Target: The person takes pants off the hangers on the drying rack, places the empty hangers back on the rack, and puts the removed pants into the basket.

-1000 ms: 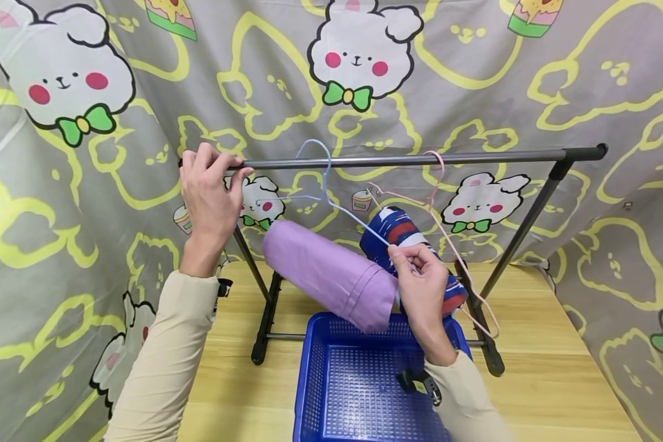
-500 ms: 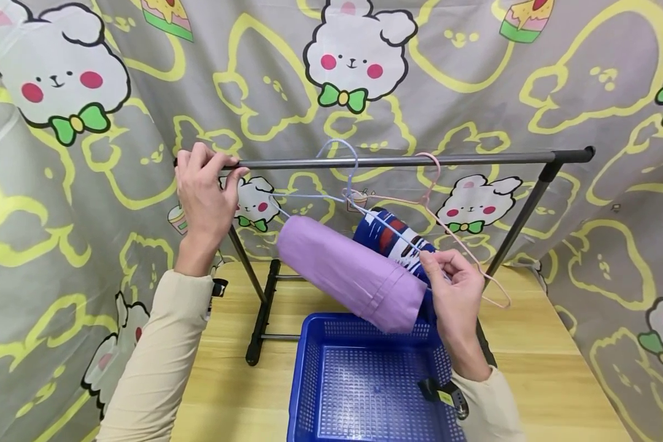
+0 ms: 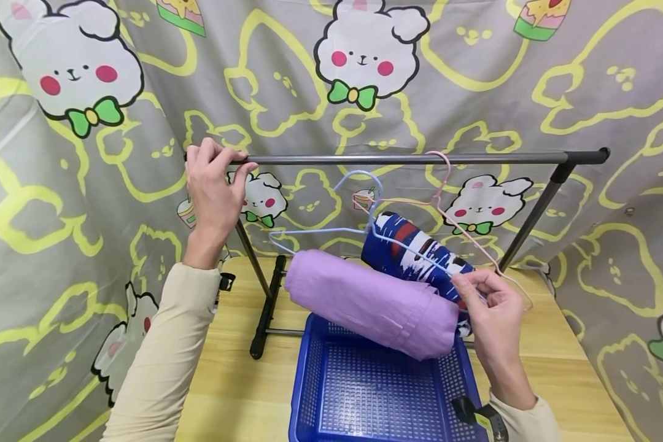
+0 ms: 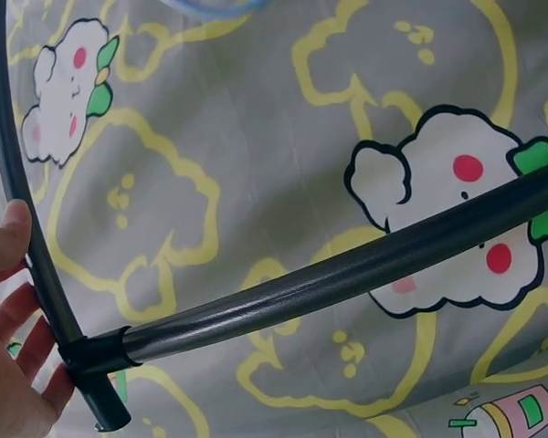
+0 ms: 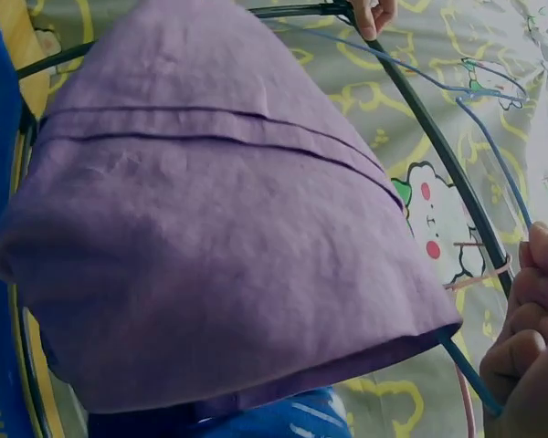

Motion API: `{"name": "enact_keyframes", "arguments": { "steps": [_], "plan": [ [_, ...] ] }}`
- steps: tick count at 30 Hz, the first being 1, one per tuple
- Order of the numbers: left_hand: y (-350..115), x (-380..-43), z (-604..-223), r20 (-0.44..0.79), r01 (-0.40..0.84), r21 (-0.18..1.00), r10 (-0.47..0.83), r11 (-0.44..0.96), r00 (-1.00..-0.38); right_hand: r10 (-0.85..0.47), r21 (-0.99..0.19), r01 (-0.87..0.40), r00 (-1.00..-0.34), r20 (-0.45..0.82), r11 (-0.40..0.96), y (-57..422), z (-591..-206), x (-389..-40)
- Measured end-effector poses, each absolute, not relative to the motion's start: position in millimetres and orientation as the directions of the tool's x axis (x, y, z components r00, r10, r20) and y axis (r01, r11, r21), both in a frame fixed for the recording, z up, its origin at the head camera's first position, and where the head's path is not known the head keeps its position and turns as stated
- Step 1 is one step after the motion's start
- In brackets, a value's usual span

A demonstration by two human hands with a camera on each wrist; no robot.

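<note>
My left hand (image 3: pixel 215 190) grips the left end of the dark clothes rack (image 3: pixel 320 160); in the left wrist view its thumb and fingers (image 4: pixel 38 351) lie on either side of the tube near the corner joint. With my right hand (image 3: pixel 497 319) I pinch the right end of a light blue clothes hanger (image 3: pixel 337 231). Its hook hangs below the rail, apart from it. A folded purple cloth (image 3: pixel 364 301) drapes over the hanger's lower bar, sloping down to the right above the basket; it fills most of the right wrist view.
A pink hanger (image 3: pixel 471 238) hooks over the rail, carrying a blue, white and red patterned cloth (image 3: pixel 383 252) behind the purple one. A blue plastic basket (image 3: pixel 300 387) stands on the wooden table (image 3: pixel 558 368) in front of the rack. A printed curtain (image 3: pixel 475 104) surrounds the table.
My right hand has moved right and down with the blue hanger and purple cloth. The hanger's hook has come off the rail. My left hand stays on the rack.
</note>
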State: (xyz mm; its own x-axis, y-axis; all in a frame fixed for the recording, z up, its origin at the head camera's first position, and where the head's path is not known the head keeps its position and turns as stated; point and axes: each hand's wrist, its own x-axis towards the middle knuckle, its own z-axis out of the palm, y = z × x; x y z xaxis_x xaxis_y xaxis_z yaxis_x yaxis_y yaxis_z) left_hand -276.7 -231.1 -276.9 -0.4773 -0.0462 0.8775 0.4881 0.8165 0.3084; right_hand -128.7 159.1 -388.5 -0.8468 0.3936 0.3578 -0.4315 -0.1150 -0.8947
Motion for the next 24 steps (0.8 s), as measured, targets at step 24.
{"name": "enact_keyframes", "arguments": {
  "steps": [24],
  "plan": [
    [-240, -216, -293, 0.805, 0.608, 0.313, 0.136, 0.730, -0.577, 0.275, -0.951, -0.308, -0.913, 0.302, 0.025, 176, -421, -101]
  ]
}}
